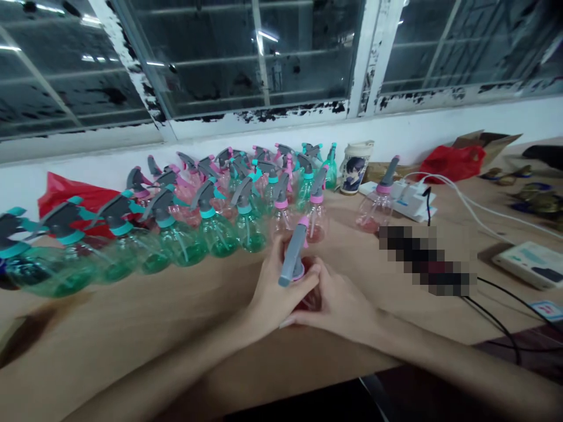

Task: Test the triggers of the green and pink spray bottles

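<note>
Left hand (275,291) closed round the bottle (293,256) near its top, right hand (345,300) clasped on its lower part, just below the frame's centre; other bottles (222,237) crowd the middle left, cup (353,168) right of upper centre

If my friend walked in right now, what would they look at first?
Probably the big crowd of spray bottles in teal, green and pink, spread over the left and middle of the table. Next, the left hand and right hand, wrapped around a pink-tipped bottle at the front. Then maybe the cup with a cartoon figure, near the wall.
</note>
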Demonstrator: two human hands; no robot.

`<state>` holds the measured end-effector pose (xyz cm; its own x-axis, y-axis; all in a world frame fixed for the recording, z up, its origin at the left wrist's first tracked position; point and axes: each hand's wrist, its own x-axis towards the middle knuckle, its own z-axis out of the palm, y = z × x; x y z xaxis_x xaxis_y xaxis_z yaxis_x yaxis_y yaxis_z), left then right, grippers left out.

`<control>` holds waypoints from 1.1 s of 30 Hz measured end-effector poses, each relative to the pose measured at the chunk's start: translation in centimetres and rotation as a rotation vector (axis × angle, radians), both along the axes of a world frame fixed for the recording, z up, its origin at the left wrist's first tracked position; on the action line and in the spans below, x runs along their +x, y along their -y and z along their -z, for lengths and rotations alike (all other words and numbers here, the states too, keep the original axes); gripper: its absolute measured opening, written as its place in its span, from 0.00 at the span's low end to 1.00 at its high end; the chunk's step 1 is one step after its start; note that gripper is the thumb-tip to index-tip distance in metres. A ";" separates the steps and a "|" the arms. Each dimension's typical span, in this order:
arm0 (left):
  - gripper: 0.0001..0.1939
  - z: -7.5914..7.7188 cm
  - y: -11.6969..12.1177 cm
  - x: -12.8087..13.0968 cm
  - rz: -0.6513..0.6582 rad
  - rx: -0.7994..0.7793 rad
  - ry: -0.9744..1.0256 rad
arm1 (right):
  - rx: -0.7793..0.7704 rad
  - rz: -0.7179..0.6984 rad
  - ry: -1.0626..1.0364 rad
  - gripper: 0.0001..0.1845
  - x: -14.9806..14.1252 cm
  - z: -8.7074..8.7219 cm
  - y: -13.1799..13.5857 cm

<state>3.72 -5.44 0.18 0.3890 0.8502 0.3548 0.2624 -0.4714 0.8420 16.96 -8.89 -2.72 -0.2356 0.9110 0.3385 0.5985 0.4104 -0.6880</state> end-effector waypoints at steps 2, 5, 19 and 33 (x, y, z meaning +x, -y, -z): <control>0.28 -0.2 0.4 0.8 0.048 -0.009 -0.015 | -0.021 -0.007 0.024 0.32 1.2 -0.2 0.5; 0.37 -0.3 0.9 1.8 0.156 -0.040 -0.028 | -0.075 -0.046 0.046 0.31 3.5 -0.7 1.1; 0.17 5.1 -0.2 -0.9 0.131 -0.290 0.014 | 0.178 0.251 0.533 0.31 15.5 -1.0 -6.4; 0.14 5.8 -1.5 -0.6 0.175 -0.196 -0.134 | 0.099 0.444 0.734 0.32 15.1 -2.5 -10.6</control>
